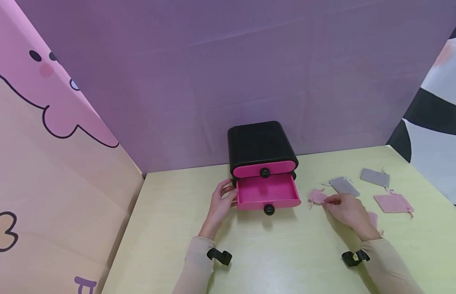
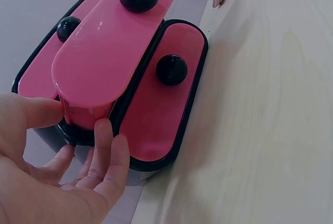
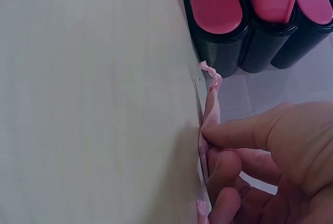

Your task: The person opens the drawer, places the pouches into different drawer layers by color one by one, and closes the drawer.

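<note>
A black cabinet [image 1: 261, 141] with pink drawers stands against the back wall. Its middle drawer [image 1: 268, 190] is pulled out, showing a bare pink inside and a round black knob. My left hand [image 1: 221, 200] holds that drawer's left side, thumb and index finger at its edges in the left wrist view. To the right of the cabinet, my right hand [image 1: 345, 210] pinches a small pink drawstring pouch [image 3: 210, 112] between thumb and fingers at the table surface. A grey pouch [image 1: 344, 186] lies just behind this hand. Another pink pouch [image 1: 373, 219] is partly hidden by the wrist.
Farther right on the pale table [image 1: 169, 228] lie a second grey pouch [image 1: 375, 177] and a larger pink pouch [image 1: 393, 203]. Below the pulled-out drawer, the bottom drawer [image 2: 161, 109] is closed. A purple cloth wall [image 1: 176, 90] rises behind the table.
</note>
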{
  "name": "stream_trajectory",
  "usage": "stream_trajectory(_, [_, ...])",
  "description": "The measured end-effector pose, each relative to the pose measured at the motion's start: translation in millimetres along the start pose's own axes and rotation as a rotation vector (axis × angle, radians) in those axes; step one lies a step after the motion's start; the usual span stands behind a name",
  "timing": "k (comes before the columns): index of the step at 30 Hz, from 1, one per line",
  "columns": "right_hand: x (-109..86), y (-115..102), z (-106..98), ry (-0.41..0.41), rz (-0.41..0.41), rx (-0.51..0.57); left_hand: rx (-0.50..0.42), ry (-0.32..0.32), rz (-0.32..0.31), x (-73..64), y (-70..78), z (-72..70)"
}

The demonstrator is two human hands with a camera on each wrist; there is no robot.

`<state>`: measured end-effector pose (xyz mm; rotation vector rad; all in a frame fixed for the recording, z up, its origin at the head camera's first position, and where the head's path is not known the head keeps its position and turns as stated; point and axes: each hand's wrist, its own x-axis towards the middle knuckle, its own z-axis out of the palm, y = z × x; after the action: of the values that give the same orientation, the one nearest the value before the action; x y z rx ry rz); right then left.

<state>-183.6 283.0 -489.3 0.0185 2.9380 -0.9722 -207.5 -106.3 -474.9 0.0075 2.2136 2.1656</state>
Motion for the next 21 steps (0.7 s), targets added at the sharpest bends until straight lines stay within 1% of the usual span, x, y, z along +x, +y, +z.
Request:
stream_trajectory(7, [-3.3,0.7,-1.9,0.017,-0.002,0.027,0.010,0.001,-0.003,-2.3,1.8,0.6])
stream_trajectory(11, [-5.4,-0.1,-3.2,0.008,0.020,0.071,0.014,0.003,-0.009,-1.5,0.3,1.0])
stream_trajectory(17, [-11.1,-3.6,-5.8,0.018,0.038,0.149,0.009,0.009,-0.010,-0.7,-1.5,1.8])
stream_trajectory(21, [-12.1,-7.9,-10.7,0.005,0.051,0.193,0.010,0.007,-0.013,-0.6,0.8,1.6])
